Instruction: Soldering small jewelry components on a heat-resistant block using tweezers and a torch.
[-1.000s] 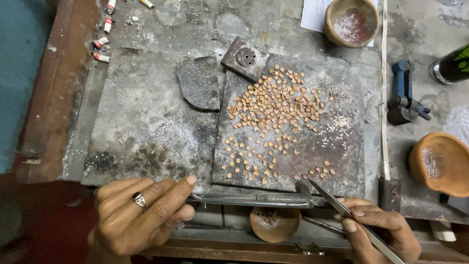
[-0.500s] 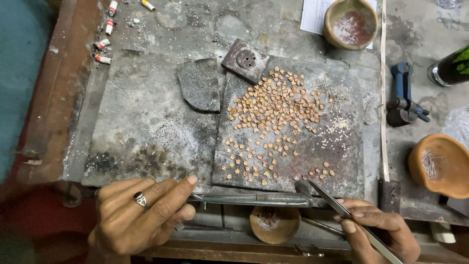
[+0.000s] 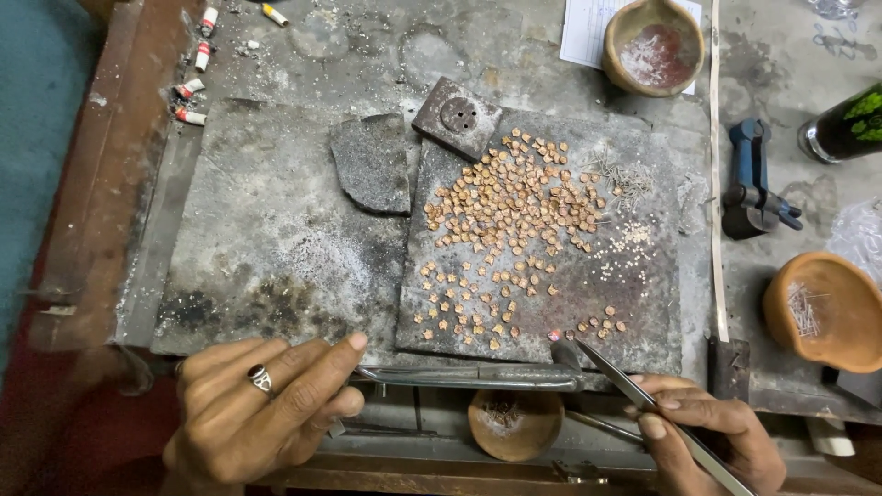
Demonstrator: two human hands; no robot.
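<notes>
Nothing shifted, hands [image 3: 262, 409] steady, sooty slab [image 3: 276, 239], cluttered workbench [image 3: 367, 46]

Single head-worn view, looking steeply down, close over workbench [image 3: 276, 55], hands at bottom edge

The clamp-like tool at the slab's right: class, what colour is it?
Blue, with dark jaws; the tool shows clearly in the head view, the only one.

Left slab [image 3: 266, 239] bare; small pieces [image 3: 510, 207] crowd right slab [image 3: 643, 303].
</notes>
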